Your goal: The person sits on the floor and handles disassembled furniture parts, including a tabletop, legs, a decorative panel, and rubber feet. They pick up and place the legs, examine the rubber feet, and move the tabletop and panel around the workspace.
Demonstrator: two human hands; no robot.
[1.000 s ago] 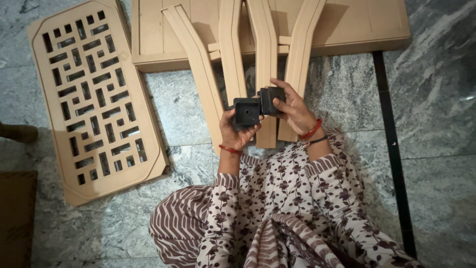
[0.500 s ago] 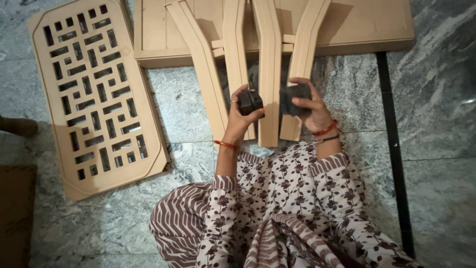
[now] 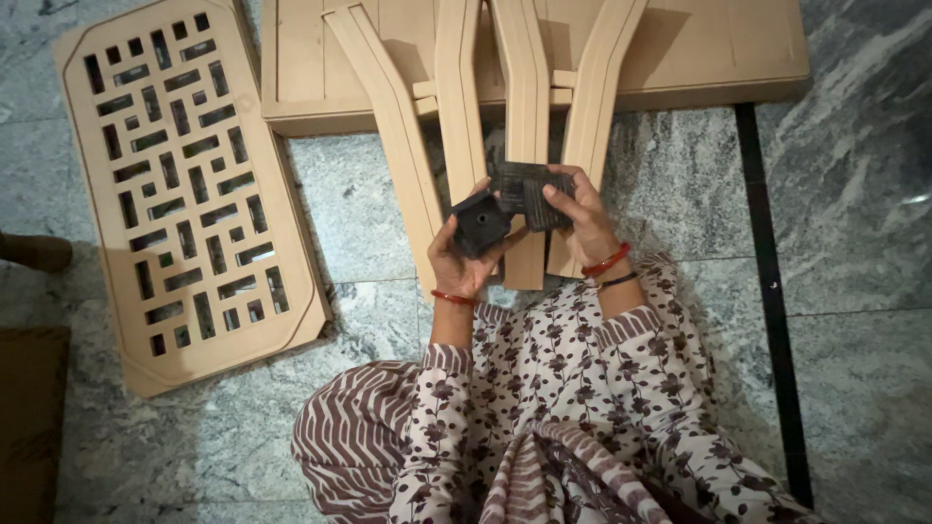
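My left hand holds a small black square cap with a hole in its middle. My right hand grips a stack of similar black ribbed caps, touching the one in the left hand. Both hands hover over the near ends of several beige plastic legs that lie side by side on the grey marble floor. The legs' far ends rest on a beige flat panel.
A beige lattice panel with rectangular slots lies flat at the left. A black strip runs down the floor at the right. A brown object and a brown board sit at the left edge. My patterned dress fills the bottom.
The hands had drawn apart with the black caps half a second ago; now they are together again, slightly nearer to me, with the caps touching.
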